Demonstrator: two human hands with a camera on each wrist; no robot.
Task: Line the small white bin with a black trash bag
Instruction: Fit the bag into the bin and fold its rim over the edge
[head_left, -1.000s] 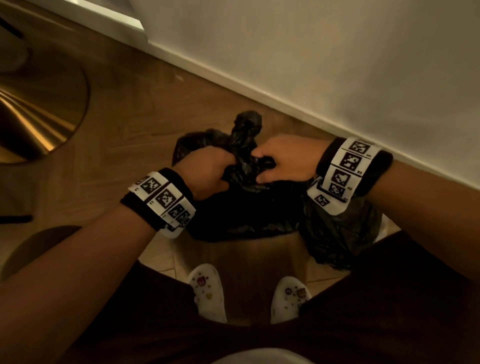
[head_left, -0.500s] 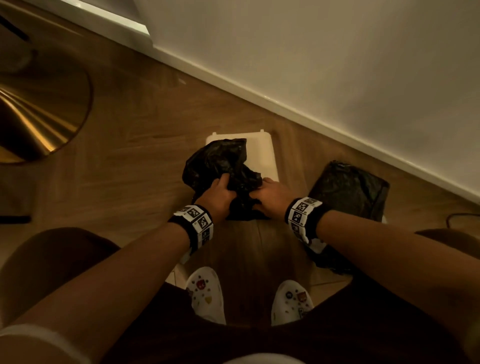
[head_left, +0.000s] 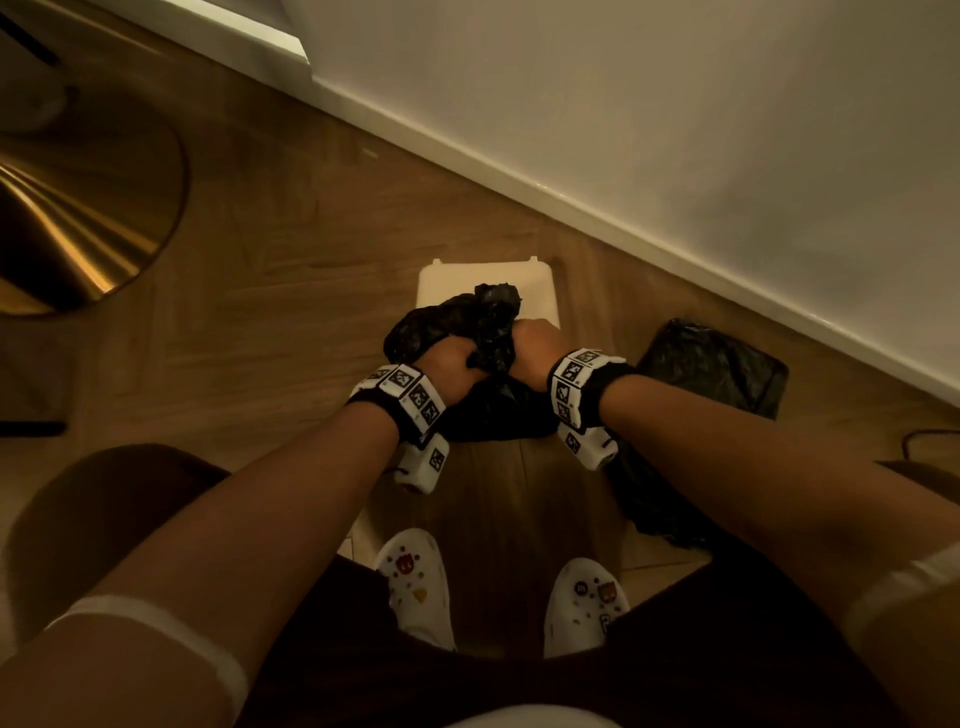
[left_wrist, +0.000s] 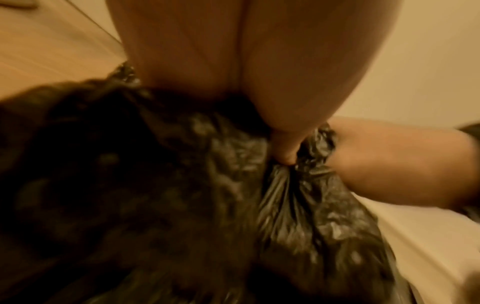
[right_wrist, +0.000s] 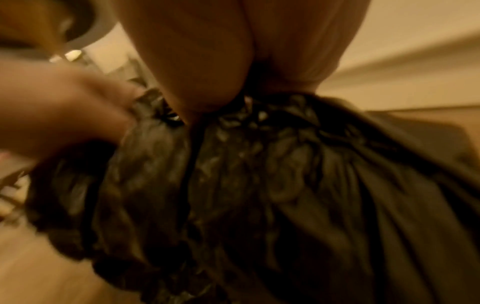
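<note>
Hands, 2, both clamped on 1 crumpled black trash bag (head_left: 470, 332). Left hand (head_left: 451, 364) grips a bunched fold with curled fingers; right hand (head_left: 537, 345) grips the gathered plastic just beside it, the 2 hands nearly touching. In the left wrist view the left hand (left_wrist: 259, 67) has its thumb tip pressed into the gathered black trash bag (left_wrist: 298, 205), with the right hand (left_wrist: 389, 164) just beside it. In the right wrist view the right hand (right_wrist: 233, 51) holds the pleated neck of the black trash bag (right_wrist: 259, 185), and the left hand (right_wrist: 64, 107) is blurred at the side.

Bin, small, white (head_left: 441, 283): on the wood floor (head_left: 285, 260) close to the baseboard (head_left: 519, 187), directly under the held bag; only its far rim shows, the rest hidden by bag and hands. Whether any part of the bag is inside the bin cannot be told.

Second black bag (head_left: 711, 374): on the floor to the right of the bin, near the wall, partly behind the right forearm.

Wrist bands, 2, black with white square markers (head_left: 410, 395).

Shoes, 2, white with small charms (head_left: 415, 582), on the floor at the near edge.

Round brass-coloured base (head_left: 78, 208): on the floor at the far left.
</note>
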